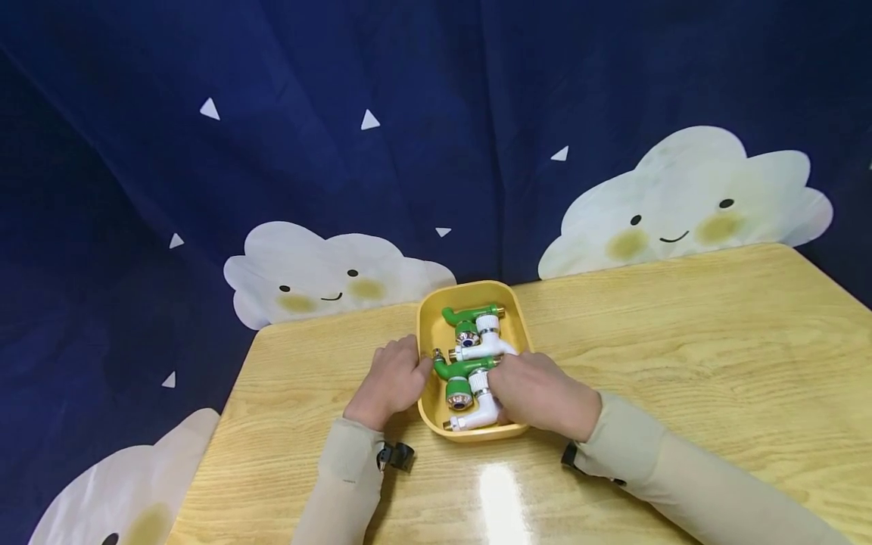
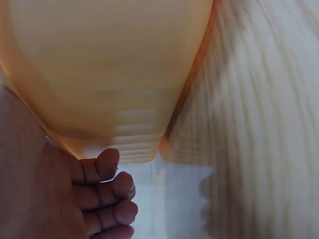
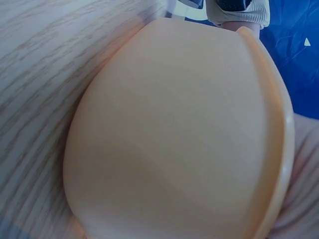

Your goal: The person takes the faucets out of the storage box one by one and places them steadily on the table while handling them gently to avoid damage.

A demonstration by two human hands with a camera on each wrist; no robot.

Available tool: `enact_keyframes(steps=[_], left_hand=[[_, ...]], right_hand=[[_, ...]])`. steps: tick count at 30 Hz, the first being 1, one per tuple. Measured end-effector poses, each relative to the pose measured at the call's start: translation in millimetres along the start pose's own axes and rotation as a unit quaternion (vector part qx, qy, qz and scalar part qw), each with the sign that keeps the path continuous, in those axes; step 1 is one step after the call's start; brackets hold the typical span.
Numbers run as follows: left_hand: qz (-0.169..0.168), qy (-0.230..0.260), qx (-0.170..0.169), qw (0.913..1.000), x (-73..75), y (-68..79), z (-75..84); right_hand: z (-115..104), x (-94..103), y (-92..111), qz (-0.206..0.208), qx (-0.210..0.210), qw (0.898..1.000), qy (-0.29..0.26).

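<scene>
A yellow plastic tub (image 1: 425,412) stands on the table, with green and white taps lying in it. My left hand (image 1: 391,382) holds its left wall, thumb at the rim; the left wrist view shows curled fingers (image 2: 122,186) outside the wall. Over the right rim reaches my right hand (image 1: 541,393), its fingers curled at the right end of the nearest white tap (image 1: 477,416); the fingertips are hidden. Beside that lies a green tap (image 1: 459,378). Farther back are another white tap (image 1: 485,344) and another green tap (image 1: 470,318). The tub wall (image 3: 169,124) fills most of the right wrist view.
The wooden table (image 1: 327,356) extends to both sides of the tub. A dark blue curtain (image 1: 409,174) with printed clouds (image 1: 681,204) hangs right behind the table's back edge.
</scene>
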State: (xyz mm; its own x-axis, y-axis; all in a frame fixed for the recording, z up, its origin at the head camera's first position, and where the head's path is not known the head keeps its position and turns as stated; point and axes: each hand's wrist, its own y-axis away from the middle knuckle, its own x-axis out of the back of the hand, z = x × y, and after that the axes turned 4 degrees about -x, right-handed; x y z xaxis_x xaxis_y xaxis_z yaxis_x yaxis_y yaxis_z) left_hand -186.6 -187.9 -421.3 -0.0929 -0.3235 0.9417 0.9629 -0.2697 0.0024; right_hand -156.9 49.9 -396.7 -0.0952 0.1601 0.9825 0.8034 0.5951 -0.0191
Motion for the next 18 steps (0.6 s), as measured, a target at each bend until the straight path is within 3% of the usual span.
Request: enact_keyframes(steps=[18], left_hand=[[0.008, 0.005, 0.002, 1.0000, -3.6, -0.3, -1.0]], right_hand=[[-0.8, 1.1, 1.2, -0.006, -0.005, 1.000, -0.023]])
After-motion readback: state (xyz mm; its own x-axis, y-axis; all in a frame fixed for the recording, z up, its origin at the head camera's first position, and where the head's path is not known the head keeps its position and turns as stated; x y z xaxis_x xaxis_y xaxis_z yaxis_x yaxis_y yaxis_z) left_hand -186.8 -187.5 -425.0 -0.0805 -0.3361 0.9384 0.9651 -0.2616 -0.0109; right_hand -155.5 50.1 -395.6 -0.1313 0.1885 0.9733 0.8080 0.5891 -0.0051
